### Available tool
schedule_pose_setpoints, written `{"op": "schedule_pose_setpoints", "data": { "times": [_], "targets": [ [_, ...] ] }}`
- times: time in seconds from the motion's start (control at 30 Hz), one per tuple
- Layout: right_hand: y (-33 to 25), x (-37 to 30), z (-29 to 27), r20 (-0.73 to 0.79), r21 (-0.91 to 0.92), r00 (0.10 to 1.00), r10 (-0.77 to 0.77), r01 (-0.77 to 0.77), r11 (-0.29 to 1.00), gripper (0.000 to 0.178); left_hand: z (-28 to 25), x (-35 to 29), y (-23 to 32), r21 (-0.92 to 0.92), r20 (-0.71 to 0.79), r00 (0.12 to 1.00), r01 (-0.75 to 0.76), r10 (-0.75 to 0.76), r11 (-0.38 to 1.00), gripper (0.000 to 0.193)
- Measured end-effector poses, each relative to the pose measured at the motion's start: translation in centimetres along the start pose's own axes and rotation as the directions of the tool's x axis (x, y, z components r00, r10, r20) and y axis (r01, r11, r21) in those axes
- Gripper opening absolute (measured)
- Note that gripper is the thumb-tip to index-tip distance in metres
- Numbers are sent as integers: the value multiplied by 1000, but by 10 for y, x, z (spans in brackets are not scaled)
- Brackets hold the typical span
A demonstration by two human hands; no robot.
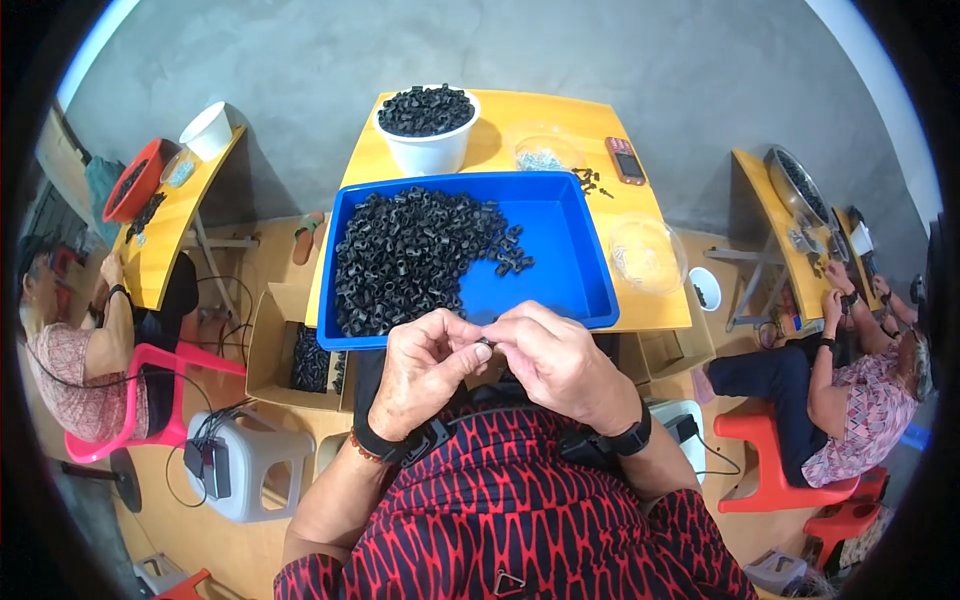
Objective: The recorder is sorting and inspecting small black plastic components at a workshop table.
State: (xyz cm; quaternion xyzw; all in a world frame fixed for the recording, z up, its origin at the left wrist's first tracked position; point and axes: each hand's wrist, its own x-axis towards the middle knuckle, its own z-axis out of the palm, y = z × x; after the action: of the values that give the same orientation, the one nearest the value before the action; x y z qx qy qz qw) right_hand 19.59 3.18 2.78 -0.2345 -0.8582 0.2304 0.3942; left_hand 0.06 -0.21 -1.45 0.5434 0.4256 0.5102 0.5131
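Note:
In front of my body, both hands meet at the near edge of a blue tray [540,245]. My left hand [425,365] is closed, thumb and forefinger pinching a small black plastic part [485,342]. My right hand [560,360] is closed at the same part, its fingertips pressed to the other side. Most of that part is hidden by the fingers. A heap of similar small black plastic parts [405,260] fills the tray's left side, with a few loose ones spilling toward the middle.
Behind the tray stand a white bucket [430,155] of black parts, a clear dish [540,160] of small silvery pieces and a red phone [626,160]. Another clear dish [648,255] sits at right. A cardboard box [270,340] is below left. People sit working at both sides.

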Motion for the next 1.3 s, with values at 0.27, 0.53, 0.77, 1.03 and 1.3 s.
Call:
{"op": "schedule_pose_setpoints", "data": {
  "times": [0.27,0.53,0.77,1.03,1.3],
  "targets": [
    [19,-11,12,-49,420,954,297,-250,872,28,-4,3,-3,-331,16,997,77,-76,940,14],
    [22,-9,-11,-212,419,879,427,-313,852,20,-10,5,2,-388,-105,994,-47,6,920,18],
    [69,15,-24,-108,342,837,536,-475,811,17,-29,9,-3,-376,-431,900,-249,69,892,19],
    [110,56,1,222,-183,909,352,-316,931,20,-36,12,-6,-279,-556,821,-331,129,901,18],
    [120,82,11,373,-346,854,363,-235,909,14,-35,11,-6,-270,-538,838,-276,94,922,17]
  ]
}}
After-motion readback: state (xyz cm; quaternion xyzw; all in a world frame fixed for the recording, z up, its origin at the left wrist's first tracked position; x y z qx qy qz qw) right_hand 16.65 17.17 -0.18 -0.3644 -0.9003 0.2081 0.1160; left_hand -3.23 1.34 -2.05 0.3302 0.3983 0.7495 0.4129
